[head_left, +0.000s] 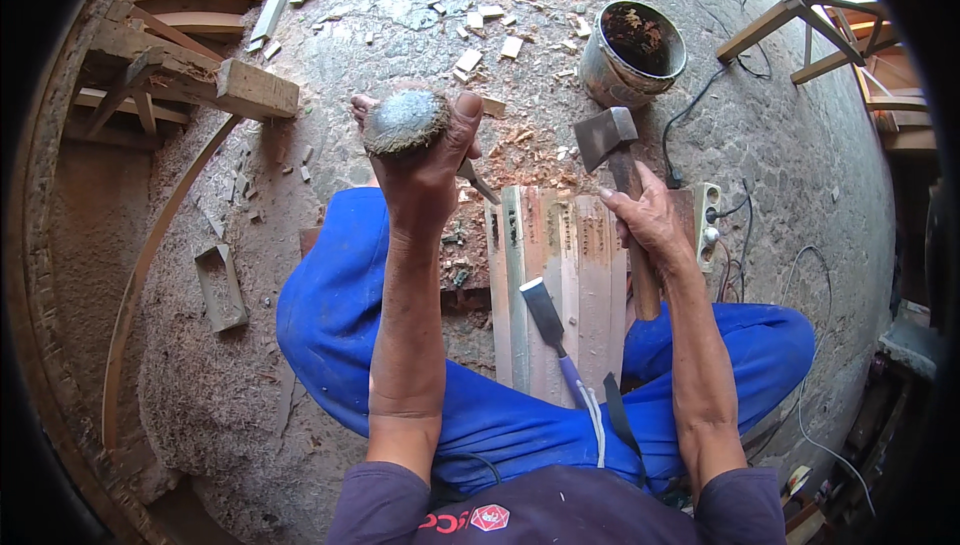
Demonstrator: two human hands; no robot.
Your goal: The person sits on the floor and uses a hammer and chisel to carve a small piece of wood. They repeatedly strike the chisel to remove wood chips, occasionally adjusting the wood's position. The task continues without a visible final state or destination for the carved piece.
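My left hand (pixel 425 170) is closed around a chisel whose round, frayed handle top (pixel 405 123) faces up. Its narrow metal blade (pixel 485 186) slants down to the far left end of several long wooden strips (pixel 538 245). Small dark slots and holes mark the far ends of those strips. In my right hand (pixel 655 217) is a hatchet (pixel 606 135) with a wedge-shaped steel head and a wooden handle, gripped near mid-handle and raised right of the chisel. A second, wide-bladed chisel (pixel 543 313) with a purple handle lies across the strips near my lap.
A dirty bucket (pixel 633 53) stands beyond my right hand. A power strip (pixel 707 227) with cables sits right of the strips. Wood offcuts (pixel 468 63) and shavings litter the concrete floor. A small open wooden box (pixel 221 288) and a beam (pixel 255 91) are at left.
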